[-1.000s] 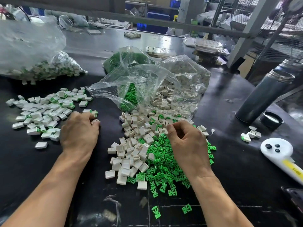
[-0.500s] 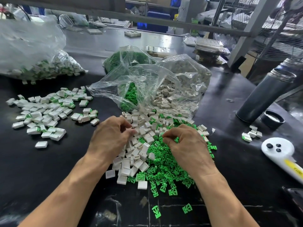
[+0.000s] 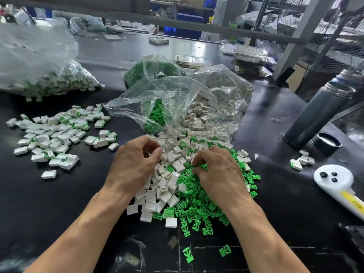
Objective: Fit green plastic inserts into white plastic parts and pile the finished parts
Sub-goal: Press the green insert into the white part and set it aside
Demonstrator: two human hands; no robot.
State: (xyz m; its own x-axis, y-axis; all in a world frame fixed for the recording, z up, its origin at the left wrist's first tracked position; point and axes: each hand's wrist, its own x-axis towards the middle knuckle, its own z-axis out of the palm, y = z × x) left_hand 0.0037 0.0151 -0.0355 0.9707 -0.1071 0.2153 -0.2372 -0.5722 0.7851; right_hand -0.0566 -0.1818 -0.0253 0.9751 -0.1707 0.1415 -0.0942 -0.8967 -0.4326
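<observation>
A heap of loose white parts (image 3: 167, 186) lies mid-table, with a heap of green inserts (image 3: 199, 205) against its right side. My left hand (image 3: 136, 162) is over the white heap, its fingers curled and its fingertips pinching a white part at the heap's top. My right hand (image 3: 218, 172) sits on the green heap, with curled fingers closed on a green insert. The held pieces are mostly hidden by the fingers. A spread pile of finished parts (image 3: 51, 134), white with green showing, lies on the left.
An open clear bag (image 3: 206, 107) spills white and green pieces behind the heaps. A bag of green inserts (image 3: 149, 69) lies further back, and a bag of finished parts (image 3: 49, 83) far left. At right stand a dark flask (image 3: 315, 115), its cap (image 3: 327, 142) and a white controller (image 3: 338, 184).
My left hand moved right from the finished pile, where it left parts, to the white heap. My right hand stayed on the green inserts and shifted slightly.
</observation>
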